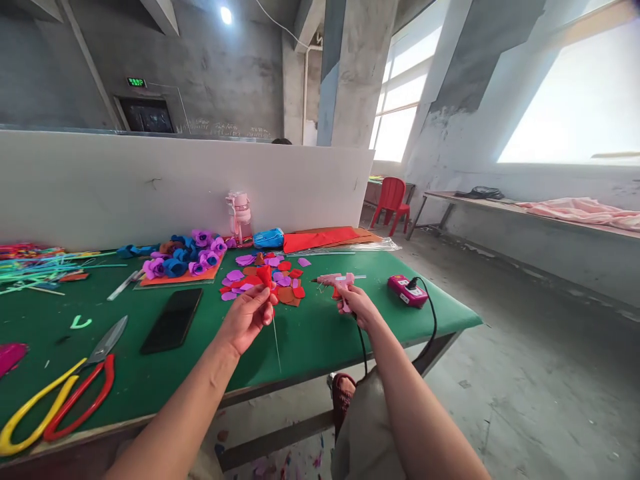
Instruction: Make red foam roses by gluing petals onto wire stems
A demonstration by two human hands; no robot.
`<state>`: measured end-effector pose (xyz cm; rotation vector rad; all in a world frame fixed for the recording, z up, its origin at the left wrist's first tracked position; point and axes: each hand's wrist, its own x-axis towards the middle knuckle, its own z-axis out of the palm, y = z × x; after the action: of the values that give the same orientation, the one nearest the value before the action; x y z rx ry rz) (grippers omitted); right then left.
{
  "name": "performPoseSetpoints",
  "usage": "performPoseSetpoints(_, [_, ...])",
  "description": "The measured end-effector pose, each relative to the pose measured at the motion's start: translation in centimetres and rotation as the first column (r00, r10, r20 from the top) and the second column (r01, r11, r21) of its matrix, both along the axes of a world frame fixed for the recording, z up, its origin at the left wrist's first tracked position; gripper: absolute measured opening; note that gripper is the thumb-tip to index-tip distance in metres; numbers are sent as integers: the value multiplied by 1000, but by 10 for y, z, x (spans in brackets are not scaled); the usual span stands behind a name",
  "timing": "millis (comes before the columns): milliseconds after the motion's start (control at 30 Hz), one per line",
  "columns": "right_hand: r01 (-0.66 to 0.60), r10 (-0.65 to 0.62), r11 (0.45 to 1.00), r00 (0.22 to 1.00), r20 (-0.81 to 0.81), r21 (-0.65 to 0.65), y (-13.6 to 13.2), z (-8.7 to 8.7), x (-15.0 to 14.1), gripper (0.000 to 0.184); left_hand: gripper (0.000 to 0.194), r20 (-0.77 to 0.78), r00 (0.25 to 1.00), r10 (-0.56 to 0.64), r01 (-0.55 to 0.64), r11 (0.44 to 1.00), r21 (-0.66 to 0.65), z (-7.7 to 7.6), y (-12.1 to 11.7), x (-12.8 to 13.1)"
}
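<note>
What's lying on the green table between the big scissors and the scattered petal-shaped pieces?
A black phone lies between the scissors and the petal-shaped pieces, with bare green tabletop around it; the head view shows this.

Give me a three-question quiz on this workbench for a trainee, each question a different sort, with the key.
1. True or false: The scissors lie on top of the phone.
2. What does the right hand hold? a) the phone; b) a glue gun; c) the scissors.
3. Fill in the colour: The left hand holds a ____ petal-like piece, with a thin stem hanging below the hand.

Key:
1. False; they lie apart on the green tabletop.
2. b
3. red
</note>
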<state>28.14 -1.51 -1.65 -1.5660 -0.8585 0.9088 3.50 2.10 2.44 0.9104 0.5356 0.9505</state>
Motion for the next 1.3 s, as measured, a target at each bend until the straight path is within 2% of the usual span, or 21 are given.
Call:
performPoseSetpoints(167, [21,-7,997,981,192,-72,0,-6,-3,27,21,-12,1000,28,-28,999,19,3,-4,-2])
performPoseSetpoints(300, [83,-38,992,913,407,-92,-5,1,-4,25,25,-24,998,53,-52,998,33,3,-6,-7])
performPoseSetpoints(367, [105,-21,987,831,556,-121,-6,5,-3,26,27,-28,998,65,-64,997,36,2,-4,-10])
performPoseSetpoints(433, [123,53,974,692,720,-189,-6,7,-2,32,27,-30,996,79,-78,996,35,0,-1,-13])
performPoseSetpoints(500, [139,143,951,593,792,-276,-5,7,-1,41,28,-29,995,93,-93,995,26,-2,2,-15])
performPoseSetpoints(600, [171,227,915,530,817,-365,-6,9,0,48,28,-36,994,105,-105,994,7,-4,7,-16])
performPoseSetpoints(700, [146,310,889,506,805,-434,-15,19,0,48,27,-40,995,91,-92,996,-6,-4,9,-15])
performPoseSetpoints(767, [146,299,897,497,815,-418,-25,32,-2,48,25,-47,996,79,-80,997,-21,-2,6,-12])
performPoseSetpoints(833, [189,123,953,475,871,-237,-33,48,-11,45,24,-59,996,65,-67,997,-37,1,2,-9])
performPoseSetpoints(867, [164,19,979,516,857,-121,-34,55,-18,43,23,-67,996,52,-55,998,-41,3,0,-7])
performPoseSetpoints(933, [47,-119,992,693,711,120,-29,65,-37,41,21,-81,996,25,-29,999,-41,5,-4,-2])
performPoseSetpoints(967, [-36,-91,978,810,579,204,-23,66,-48,41,21,-87,996,16,-19,999,-40,6,-6,0])
performPoseSetpoints(1000, [-118,-8,958,901,434,262,-14,65,-60,41,20,-95,995,9,-13,999,-40,6,-7,1])
performPoseSetpoints(1067, [-167,125,910,983,133,379,3,55,-82,37,20,-111,994,-4,0,999,-43,6,-8,4])
performPoseSetpoints(1133, [-171,239,899,963,-125,403,15,39,-100,34,20,-119,993,-22,17,999,-45,3,-8,5])
performPoseSetpoints(1233, [-276,443,881,768,-463,385,19,20,-118,37,21,-112,993,-46,41,998,-46,-4,-8,4])
performPoseSetpoints(1300, [-330,507,859,651,-565,391,15,14,-123,37,22,-102,993,-57,52,997,-50,-7,-8,3])
